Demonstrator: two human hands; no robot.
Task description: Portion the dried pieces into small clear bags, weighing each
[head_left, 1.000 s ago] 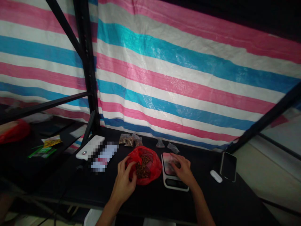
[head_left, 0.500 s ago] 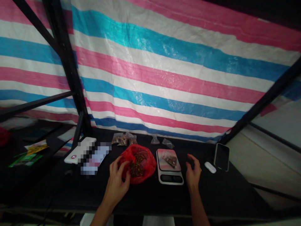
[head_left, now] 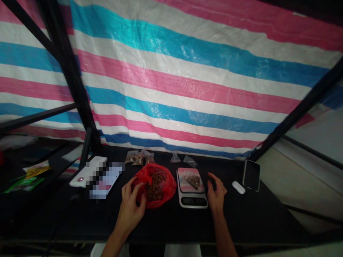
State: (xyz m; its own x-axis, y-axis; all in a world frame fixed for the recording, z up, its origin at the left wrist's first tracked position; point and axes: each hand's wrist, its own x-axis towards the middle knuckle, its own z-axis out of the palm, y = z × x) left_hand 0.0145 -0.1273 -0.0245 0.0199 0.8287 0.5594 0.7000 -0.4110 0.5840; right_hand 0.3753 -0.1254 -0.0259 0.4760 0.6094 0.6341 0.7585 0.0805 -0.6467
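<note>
Clenched on the near left side of a red plastic bag [head_left: 166, 189], the left hand [head_left: 129, 205], fingers bunched into the plastic. Inside the bag, a heap of dark brown dried pieces [head_left: 154, 191], their exact kind too small to tell. Bag just right of and farther than the left hand, on a black table [head_left: 241, 217], its longer axis running roughly left to right, the left hand much nearer than the right. Right hand [head_left: 216, 196] released, fingers spread and loosely curved, holding nothing, just right of a white digital kitchen scale [head_left: 192, 203]. On the scale's patterned platform, a small clear bag of brown pieces [head_left: 193, 181], nearer the right hand than the left and touched by neither. Along the far edge, more small filled clear bags [head_left: 138, 158] and a pair of nearly empty clear bags [head_left: 175, 157]. Off to the right, a black phone [head_left: 251, 175] beside a small white object [head_left: 238, 187]. Far left, green and yellow packets [head_left: 24, 185]; behind it all, a pink, white and blue striped tarpaulin [head_left: 171, 75].
</note>
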